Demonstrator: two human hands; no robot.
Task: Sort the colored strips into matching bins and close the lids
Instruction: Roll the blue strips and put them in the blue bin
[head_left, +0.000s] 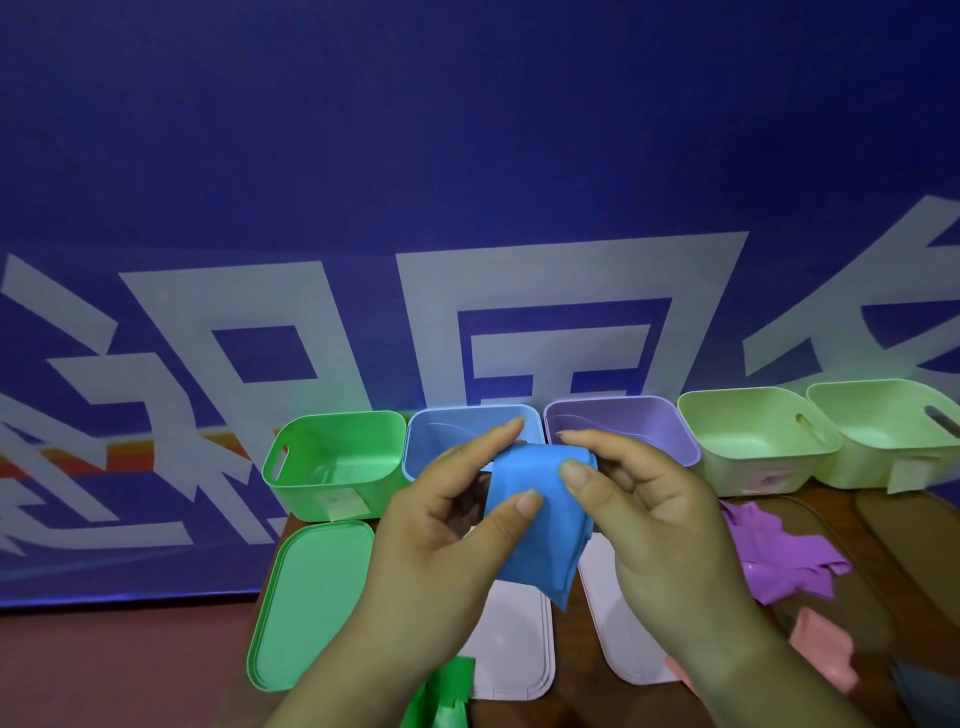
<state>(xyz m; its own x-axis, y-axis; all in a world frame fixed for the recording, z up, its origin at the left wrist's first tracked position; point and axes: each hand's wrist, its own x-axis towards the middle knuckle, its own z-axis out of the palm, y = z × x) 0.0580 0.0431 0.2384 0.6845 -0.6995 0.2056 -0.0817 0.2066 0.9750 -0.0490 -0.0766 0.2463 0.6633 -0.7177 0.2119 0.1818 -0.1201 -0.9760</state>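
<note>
Both my hands hold a folded bundle of blue strips (540, 540) in front of the bins. My left hand (452, 540) pinches its left edge between thumb and fingers. My right hand (649, 525) pinches its upper right corner. Just behind the bundle stands the open blue bin (431, 431), with the green bin (337, 457) to its left and the purple bin (649, 421) to its right. Two pale green bins (753, 436) (883, 426) stand at the far right. Purple strips (779, 561), pink strips (826, 649) and green strips (447, 691) lie on the table.
A green lid (306, 592) lies flat in front of the green bin. Two pale lids (514, 644) (623, 634) lie under my hands. The brown table (909, 545) ends at the left by the green lid; a blue banner wall rises behind the bins.
</note>
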